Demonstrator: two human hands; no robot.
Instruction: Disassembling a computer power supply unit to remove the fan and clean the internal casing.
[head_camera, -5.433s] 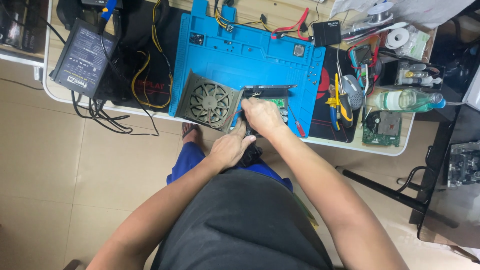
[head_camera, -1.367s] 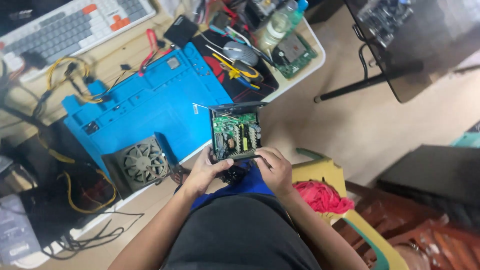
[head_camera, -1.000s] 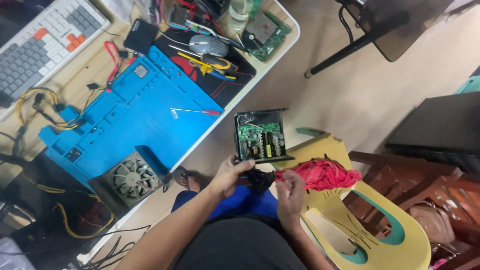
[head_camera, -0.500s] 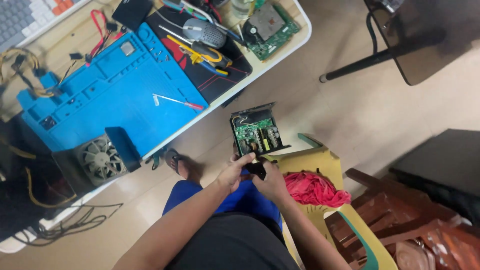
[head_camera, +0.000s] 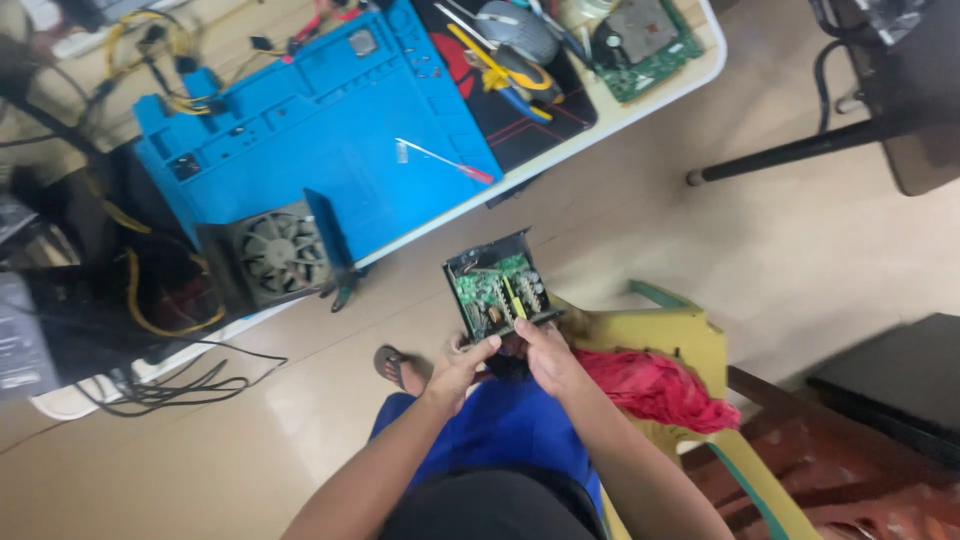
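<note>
I am holding the opened power supply case (head_camera: 497, 288), its green circuit board facing up, out over the floor and away from the table (head_camera: 640, 100), just beside the yellow chair (head_camera: 680, 335). My left hand (head_camera: 460, 368) and right hand (head_camera: 545, 355) are both gripping its near edge, fingers clamped on it. The fan cover (head_camera: 275, 252) is lying back at the corner of the blue mat (head_camera: 320, 130), and a red cloth (head_camera: 650, 385) is resting on the chair.

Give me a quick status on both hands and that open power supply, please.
Left hand and right hand both grip the open power supply, held above the floor beside the yellow chair. Nothing in the way.
</note>
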